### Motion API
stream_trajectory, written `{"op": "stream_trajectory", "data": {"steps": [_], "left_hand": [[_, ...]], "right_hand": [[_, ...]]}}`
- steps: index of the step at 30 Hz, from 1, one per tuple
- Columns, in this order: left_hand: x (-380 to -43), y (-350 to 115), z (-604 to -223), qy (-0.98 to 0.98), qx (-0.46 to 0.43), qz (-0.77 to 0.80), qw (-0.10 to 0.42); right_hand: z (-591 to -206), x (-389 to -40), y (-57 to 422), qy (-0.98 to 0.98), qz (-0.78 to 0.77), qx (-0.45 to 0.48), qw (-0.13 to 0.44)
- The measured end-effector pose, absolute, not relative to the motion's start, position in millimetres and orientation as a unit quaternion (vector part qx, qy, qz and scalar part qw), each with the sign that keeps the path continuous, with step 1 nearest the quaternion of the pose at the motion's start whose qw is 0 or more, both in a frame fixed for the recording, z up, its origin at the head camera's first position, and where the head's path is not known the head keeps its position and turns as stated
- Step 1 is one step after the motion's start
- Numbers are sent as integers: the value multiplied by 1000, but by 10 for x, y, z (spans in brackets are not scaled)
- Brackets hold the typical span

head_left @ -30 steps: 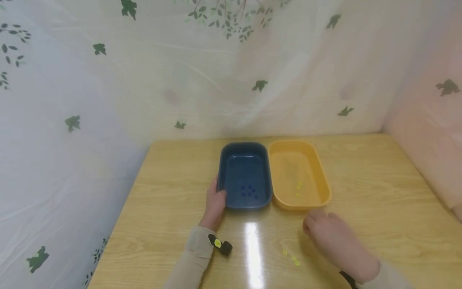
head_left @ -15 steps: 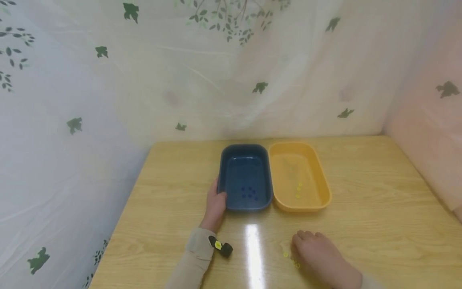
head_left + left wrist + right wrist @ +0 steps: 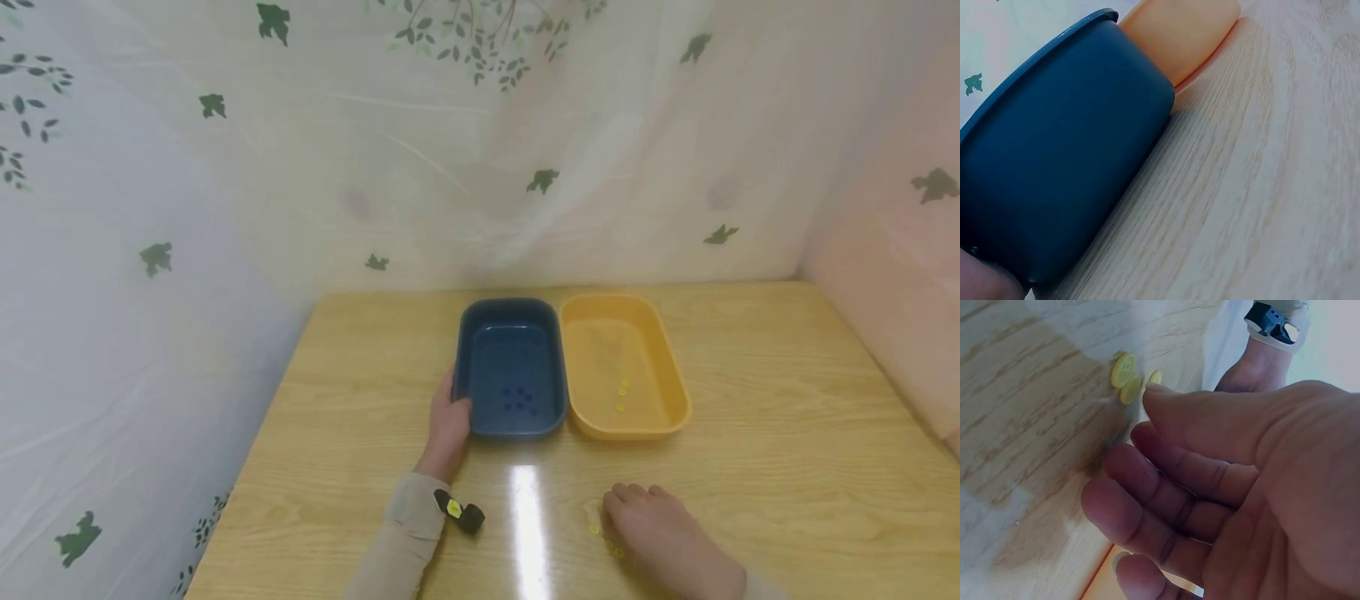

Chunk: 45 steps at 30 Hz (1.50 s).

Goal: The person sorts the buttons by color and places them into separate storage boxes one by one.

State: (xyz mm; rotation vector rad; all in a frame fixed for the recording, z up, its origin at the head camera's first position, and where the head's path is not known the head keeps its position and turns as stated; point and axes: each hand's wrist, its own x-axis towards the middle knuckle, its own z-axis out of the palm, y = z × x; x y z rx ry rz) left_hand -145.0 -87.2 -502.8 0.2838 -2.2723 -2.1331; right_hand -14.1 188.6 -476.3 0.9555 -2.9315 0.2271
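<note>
My left hand [image 3: 447, 429] grips the left side of a dark blue plastic tray [image 3: 510, 350], thumb at its rim. Several small dark blue buttons [image 3: 521, 406] lie inside near its front. A yellow-orange tray [image 3: 606, 340] stands right beside it, with yellow buttons [image 3: 622, 392] on its floor. In front of that tray, my right hand [image 3: 660, 533] is low over the table beside a few loose yellow buttons [image 3: 1124, 370]. The right wrist view shows its fingers loosely bent, the thumb tip [image 3: 1157, 394] right at one button and nothing pinched between thumb and fingers.
Both trays stand on a light wood table [image 3: 360, 350], toward its back edge. A pale curtain [image 3: 420, 167] with leaf prints hangs behind and along the sides. A black device with a strap [image 3: 463, 512] sits on the left wrist.
My right hand has moved from the front edge of the yellow-orange tray back toward me and slightly left, down to the loose yellow buttons. The left hand keeps its grip on the blue tray.
</note>
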Motion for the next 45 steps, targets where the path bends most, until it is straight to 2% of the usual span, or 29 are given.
{"op": "stream_trajectory", "data": {"steps": [13, 23, 45], "left_hand": [[-1464, -870, -5040, -725, 90, -683, 2], [-1463, -858, -5021, -726, 97, -681, 0], [-1468, -865, -5054, -719, 91, -689, 1]], "right_hand": [[-4783, -122, 1875, -945, 54, 322, 27], [-4728, -113, 1896, -950, 42, 306, -36], [-4773, -138, 1903, -955, 31, 296, -5]]}}
